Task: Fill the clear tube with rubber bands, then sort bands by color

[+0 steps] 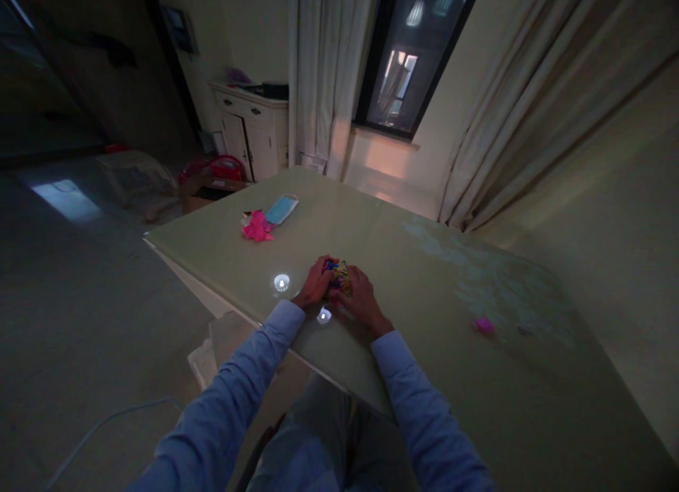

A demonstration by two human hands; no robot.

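Bright bundle: between both palms, low over the shiny table (382, 230), just in front of the body.
Left hand (315, 283): curled round the 9 o'clock side of the bright bundle (338, 271), grasping.
Right hand (362, 294): curled round the 3 o'clock side, grasping too; cannot tell how hard.
Good holding: best to press softly from both sides, with fingers close together to stop small bits slipping out.
Table edge: near, at 6 to 7 o'clock, under the sleeves (273, 333); best to work a little farther in.
Blue mask (281, 209): at 11 o'clock, beside the pink crumpled thing (257, 225) at 10.
Small pink lump (484, 326): well apart, between 3 and 4 o'clock.
Room to move: probably most toward 1 and 2 o'clock, across the wide top.
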